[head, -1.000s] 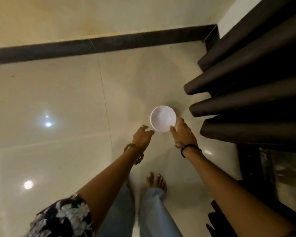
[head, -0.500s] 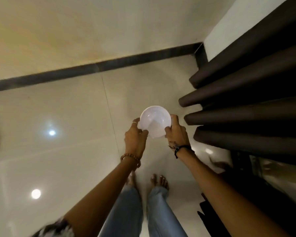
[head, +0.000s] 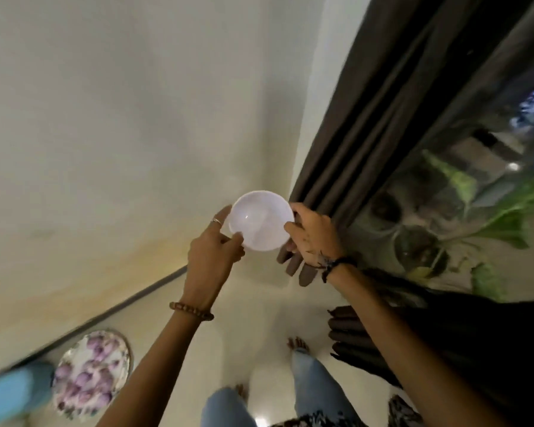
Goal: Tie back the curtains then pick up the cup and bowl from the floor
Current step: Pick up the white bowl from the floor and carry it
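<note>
A small white bowl (head: 261,220) is up in the air in front of me, well above the floor. My left hand (head: 211,257) grips its left rim with thumb and fingers. My right hand (head: 310,238) holds its right rim. The bowl looks empty. Dark brown curtains (head: 367,127) hang in folds just right of the bowl, reaching down to the floor. No cup is in view.
A round plate of purple onions (head: 91,375) lies on the floor at lower left, beside a blurred blue object (head: 11,392). A cream wall with a dark skirting (head: 130,298) is ahead. A glass window with plants behind it (head: 463,217) is right. My feet stand below.
Both hands closed on the bowl on the floor and lifted it. The view swung up from the floor toward the wall and window.
</note>
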